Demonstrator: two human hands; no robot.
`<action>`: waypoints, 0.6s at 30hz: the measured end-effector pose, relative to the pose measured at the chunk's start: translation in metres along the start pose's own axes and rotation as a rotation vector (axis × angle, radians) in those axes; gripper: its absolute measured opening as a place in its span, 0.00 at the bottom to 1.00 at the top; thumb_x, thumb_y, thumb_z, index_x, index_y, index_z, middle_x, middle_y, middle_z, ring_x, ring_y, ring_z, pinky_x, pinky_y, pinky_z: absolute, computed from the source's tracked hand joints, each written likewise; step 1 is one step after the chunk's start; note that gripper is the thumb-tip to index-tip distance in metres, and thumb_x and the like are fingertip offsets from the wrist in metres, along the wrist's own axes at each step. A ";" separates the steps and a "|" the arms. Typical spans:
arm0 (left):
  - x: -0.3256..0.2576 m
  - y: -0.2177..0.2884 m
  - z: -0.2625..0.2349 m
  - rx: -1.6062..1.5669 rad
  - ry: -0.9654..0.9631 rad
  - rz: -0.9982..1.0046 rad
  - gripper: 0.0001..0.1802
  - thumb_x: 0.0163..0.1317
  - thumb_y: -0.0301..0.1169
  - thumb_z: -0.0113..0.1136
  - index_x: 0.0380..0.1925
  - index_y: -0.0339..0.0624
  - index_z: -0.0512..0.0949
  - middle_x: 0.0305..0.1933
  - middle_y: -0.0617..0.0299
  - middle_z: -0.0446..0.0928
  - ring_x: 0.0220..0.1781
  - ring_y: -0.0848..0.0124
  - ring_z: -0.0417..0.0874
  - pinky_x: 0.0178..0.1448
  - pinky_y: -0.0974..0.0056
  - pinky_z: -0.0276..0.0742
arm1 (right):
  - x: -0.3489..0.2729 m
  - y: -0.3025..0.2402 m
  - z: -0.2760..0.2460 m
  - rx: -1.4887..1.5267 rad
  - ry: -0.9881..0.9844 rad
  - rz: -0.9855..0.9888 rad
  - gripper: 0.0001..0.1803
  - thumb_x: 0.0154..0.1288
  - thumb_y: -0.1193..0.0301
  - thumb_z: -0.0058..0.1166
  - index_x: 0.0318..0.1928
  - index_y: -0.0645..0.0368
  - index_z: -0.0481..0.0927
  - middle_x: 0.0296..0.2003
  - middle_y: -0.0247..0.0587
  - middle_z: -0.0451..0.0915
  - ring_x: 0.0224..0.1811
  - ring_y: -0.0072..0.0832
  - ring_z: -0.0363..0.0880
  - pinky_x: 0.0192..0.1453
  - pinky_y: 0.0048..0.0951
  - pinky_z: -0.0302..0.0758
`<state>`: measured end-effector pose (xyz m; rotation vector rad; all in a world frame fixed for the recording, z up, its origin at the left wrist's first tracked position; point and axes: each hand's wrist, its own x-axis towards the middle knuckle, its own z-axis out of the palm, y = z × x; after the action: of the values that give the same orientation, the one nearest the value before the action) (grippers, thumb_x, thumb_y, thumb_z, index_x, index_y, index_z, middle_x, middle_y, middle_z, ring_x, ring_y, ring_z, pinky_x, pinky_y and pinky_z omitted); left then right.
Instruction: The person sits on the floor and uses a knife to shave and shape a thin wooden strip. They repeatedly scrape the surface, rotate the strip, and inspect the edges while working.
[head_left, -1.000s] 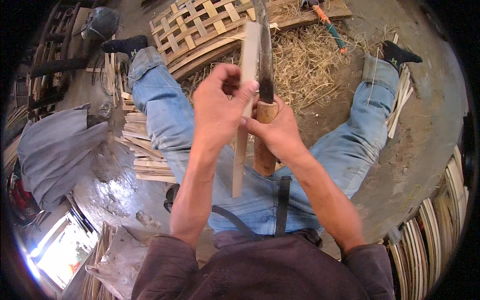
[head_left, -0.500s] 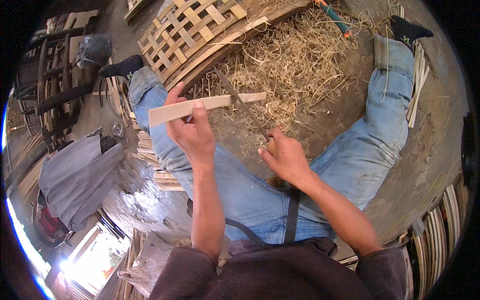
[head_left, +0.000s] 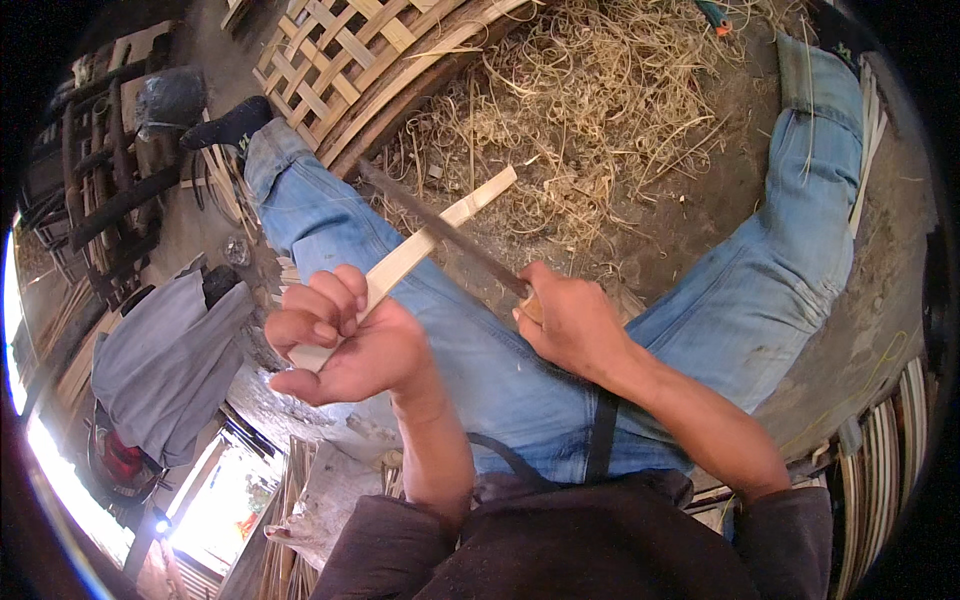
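Note:
My left hand [head_left: 350, 340] is closed round the near end of a flat, pale bamboo strip [head_left: 405, 258], fingers curled over it and palm turned up. The strip slants away to the upper right, its far end free. In my right hand [head_left: 575, 318] is a knife [head_left: 450, 232], gripped by its wooden handle. The long dark blade points to the upper left and crosses the strip near its middle. Whether the edge bites into the wood I cannot tell. Both hands are above my spread legs in blue jeans [head_left: 500, 365].
Curly shavings [head_left: 590, 110] cover the floor between my legs. A woven slat panel [head_left: 335, 60] lies against a wooden beam [head_left: 400, 100] at the far left. Grey cloth [head_left: 175, 365] hangs at left. More strips [head_left: 885, 470] stand at the lower right; a green tool handle [head_left: 713, 15] lies far off.
My left hand has turned palm up and moved lower left, tilting the strip more steeply. The knife still crosses it, now closer to the strip's middle. My view has shifted slightly.

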<state>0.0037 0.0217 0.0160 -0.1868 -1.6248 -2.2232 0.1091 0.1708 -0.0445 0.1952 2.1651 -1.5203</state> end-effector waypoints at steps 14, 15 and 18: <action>-0.006 0.002 0.001 -0.011 0.039 0.001 0.21 0.66 0.45 0.45 0.18 0.49 0.57 0.17 0.69 0.52 0.17 0.78 0.49 0.24 0.69 0.45 | 0.016 -0.019 0.011 0.225 -0.064 -0.050 0.16 0.59 0.69 0.55 0.41 0.70 0.72 0.24 0.66 0.78 0.30 0.60 0.81 0.37 0.55 0.78; -0.008 0.005 0.001 -0.027 0.054 -0.008 0.20 0.66 0.45 0.45 0.18 0.49 0.57 0.17 0.69 0.52 0.17 0.78 0.49 0.24 0.69 0.45 | 0.011 -0.022 0.007 0.235 -0.095 -0.095 0.17 0.58 0.69 0.55 0.42 0.71 0.72 0.23 0.66 0.78 0.30 0.60 0.81 0.38 0.54 0.78; -0.009 0.005 0.004 0.019 -0.015 -0.018 0.20 0.66 0.44 0.45 0.18 0.49 0.57 0.17 0.69 0.52 0.17 0.77 0.49 0.24 0.68 0.44 | 0.030 0.010 0.014 0.083 -0.113 0.052 0.19 0.58 0.68 0.54 0.43 0.73 0.72 0.24 0.67 0.78 0.30 0.61 0.81 0.38 0.53 0.79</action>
<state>0.0132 0.0261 0.0185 -0.1845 -1.6610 -2.2241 0.0912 0.1572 -0.0705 0.1868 1.9967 -1.5552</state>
